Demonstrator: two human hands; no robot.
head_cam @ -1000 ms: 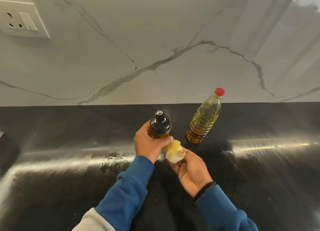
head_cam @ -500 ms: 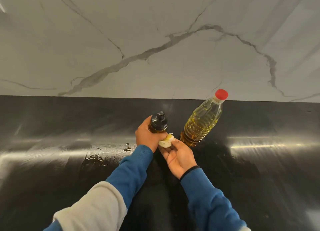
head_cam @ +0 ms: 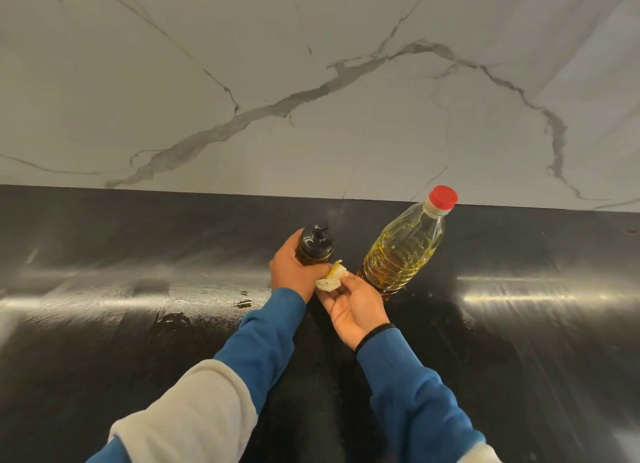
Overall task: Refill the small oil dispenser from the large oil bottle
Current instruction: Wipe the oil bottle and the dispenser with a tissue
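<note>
— Anything changed?
— Barely. My left hand still grips the oil dispenser on the counter; my right hand pinches the, I think, oily tissue against it. The large oil bottle stays just beside.

A big wall fills the top half. It is pale, smooth stone, like marble, with thin grey lines running over it. One thick grey line goes from the low left up to the right, then bends down again on the far right. Below the wall is a black counter. It is shiny and dark, and it meets the wall in a straight line. Bright streaks of light shine on the counter, one on the left and one on the right. A few small wet spots sit on the counter near the middle.
</note>
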